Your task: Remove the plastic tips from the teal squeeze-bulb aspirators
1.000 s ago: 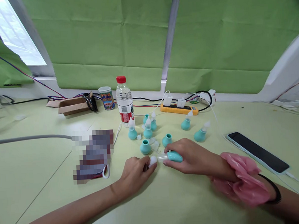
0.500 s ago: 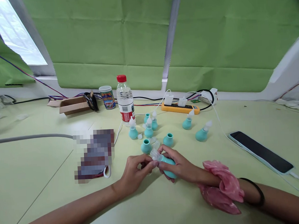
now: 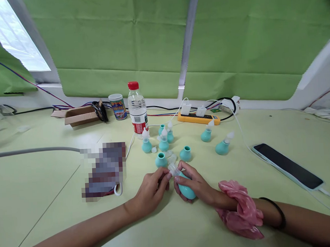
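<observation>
My right hand (image 3: 193,182) is wrapped round a teal squeeze bulb (image 3: 186,191), like that of a nasal aspirator, tilted up to the left. A clear plastic nozzle piece (image 3: 173,169) sits at the bulb's neck. My left hand (image 3: 153,189) has thumb and fingers pinched at the outer end of this clear piece; the fingertips partly hide it. Just beyond stand two bare teal bulbs, a left one (image 3: 161,160) and a right one (image 3: 185,154), with loose clear parts (image 3: 171,158) between them.
Several bulbs with nozzles fitted, such as one teal aspirator (image 3: 146,144), stand farther back. Behind them are a water bottle (image 3: 138,113), a can (image 3: 117,106) and an orange power strip (image 3: 199,118). A phone (image 3: 288,165) charges at right; a blurred-out object (image 3: 105,171) lies left.
The bulb has swung slightly, its clear end moving a little right and its base lower. My left fingertips have shifted slightly along the clear piece's end.
</observation>
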The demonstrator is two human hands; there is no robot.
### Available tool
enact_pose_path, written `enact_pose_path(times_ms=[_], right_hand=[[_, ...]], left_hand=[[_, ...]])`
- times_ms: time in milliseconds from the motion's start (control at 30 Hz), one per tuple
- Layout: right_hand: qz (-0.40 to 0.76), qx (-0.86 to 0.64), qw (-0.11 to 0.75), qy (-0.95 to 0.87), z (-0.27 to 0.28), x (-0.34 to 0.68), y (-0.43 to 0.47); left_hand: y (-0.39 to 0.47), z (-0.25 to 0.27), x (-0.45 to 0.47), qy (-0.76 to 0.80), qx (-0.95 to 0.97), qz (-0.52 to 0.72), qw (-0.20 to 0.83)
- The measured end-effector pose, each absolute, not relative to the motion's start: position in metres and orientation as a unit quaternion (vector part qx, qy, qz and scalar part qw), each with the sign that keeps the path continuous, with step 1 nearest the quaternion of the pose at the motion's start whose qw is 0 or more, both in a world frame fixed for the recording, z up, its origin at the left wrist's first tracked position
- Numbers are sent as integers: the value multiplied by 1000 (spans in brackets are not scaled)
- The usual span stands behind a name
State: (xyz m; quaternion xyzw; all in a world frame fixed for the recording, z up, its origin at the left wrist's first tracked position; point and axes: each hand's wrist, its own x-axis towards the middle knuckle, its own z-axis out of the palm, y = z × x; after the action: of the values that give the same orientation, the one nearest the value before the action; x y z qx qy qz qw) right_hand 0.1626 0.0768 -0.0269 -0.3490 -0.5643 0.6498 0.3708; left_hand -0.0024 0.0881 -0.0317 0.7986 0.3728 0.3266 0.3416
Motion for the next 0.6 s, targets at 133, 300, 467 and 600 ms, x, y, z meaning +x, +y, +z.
enact_pose_path(times_ms=[133, 300, 467, 600], right_hand=[[624, -371, 394, -563, -30, 161, 73], [608, -394, 412, -553, -33, 159, 70], [610, -399, 406, -552, -32, 158, 71], [602, -406, 403, -557, -32, 157, 70]], left_hand=[[87, -31, -3, 382, 806, 324, 317], [86, -34, -3, 376, 781, 393, 308], [89, -38, 0, 353, 769, 481, 230], [91, -39, 0, 301, 789, 513, 156]])
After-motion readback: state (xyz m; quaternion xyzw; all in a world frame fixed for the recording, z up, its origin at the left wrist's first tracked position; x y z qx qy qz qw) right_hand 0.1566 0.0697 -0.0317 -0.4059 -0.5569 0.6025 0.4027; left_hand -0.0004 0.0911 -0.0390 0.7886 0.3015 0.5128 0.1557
